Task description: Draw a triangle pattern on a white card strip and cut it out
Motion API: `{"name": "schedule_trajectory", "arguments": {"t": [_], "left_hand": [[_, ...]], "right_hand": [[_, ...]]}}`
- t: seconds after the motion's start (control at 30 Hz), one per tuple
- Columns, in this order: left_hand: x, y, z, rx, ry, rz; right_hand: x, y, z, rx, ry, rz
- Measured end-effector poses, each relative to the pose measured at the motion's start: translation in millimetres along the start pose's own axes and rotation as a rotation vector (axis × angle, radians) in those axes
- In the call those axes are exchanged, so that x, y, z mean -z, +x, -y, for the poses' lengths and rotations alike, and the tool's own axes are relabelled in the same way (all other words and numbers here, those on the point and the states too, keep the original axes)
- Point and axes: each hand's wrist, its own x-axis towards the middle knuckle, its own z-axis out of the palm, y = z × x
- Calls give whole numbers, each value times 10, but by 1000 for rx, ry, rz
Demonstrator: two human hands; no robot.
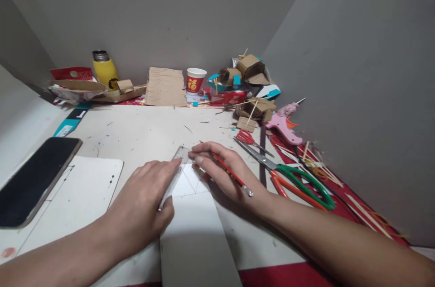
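A long strip of white card (200, 251) lies in front of me, with thin pencil lines forming triangles near its far end. Across its left edge runs a clear ruler (184, 153), slanting away from me. My left hand (146, 196) presses the ruler down, its fingers along the ruler and its thumb near the card. A red pencil with a silver end (233, 173) rests in my right hand (226, 171), its rear end pointing back toward me. The thumb and fingertips of that hand are bent close to the ruler's far end. The pencil's writing tip cannot be made out.
Large scissors (272, 165), small red scissors (246, 136) and a pink glue gun (285, 124) lie to the right. At left, a black phone (37, 178) rests on white card. Cardboard pieces (166, 87), a paper cup (196, 81) and a yellow bottle (104, 72) line the back wall.
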Motion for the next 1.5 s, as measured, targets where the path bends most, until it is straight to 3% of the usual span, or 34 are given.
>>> {"name": "schedule_trajectory", "arguments": {"t": [0.27,0.37,0.47,0.57,0.67,0.77,0.87,1.0,1.2,1.37,1.5], "left_hand": [[118,-30,18,-99,330,124],[208,-9,105,6,335,144],[324,39,186,187,287,86],[453,107,158,334,57,-7],[512,171,26,564,-431,-34],[416,184,-99,745,-875,-15],[224,144,-139,828,-1064,53],[69,75,-86,706,-796,120],[114,30,-16,431,-234,194],[83,-1,30,80,111,54],[17,-21,96,38,229,142]], "right_hand": [[-15,-12,-70,-69,160,-13],[-42,-3,-70,-56,198,-65],[-53,11,-77,-43,206,-117],[-45,16,-85,-64,231,-126],[-36,12,-86,-77,245,-109],[-38,1,-80,-82,231,-100],[-45,-7,-71,-90,218,-102],[-46,-5,-72,-72,199,-90],[-43,-13,-73,-34,167,-70],[-50,-28,-77,-21,158,-81],[-58,-25,-78,-31,158,-80]]}}
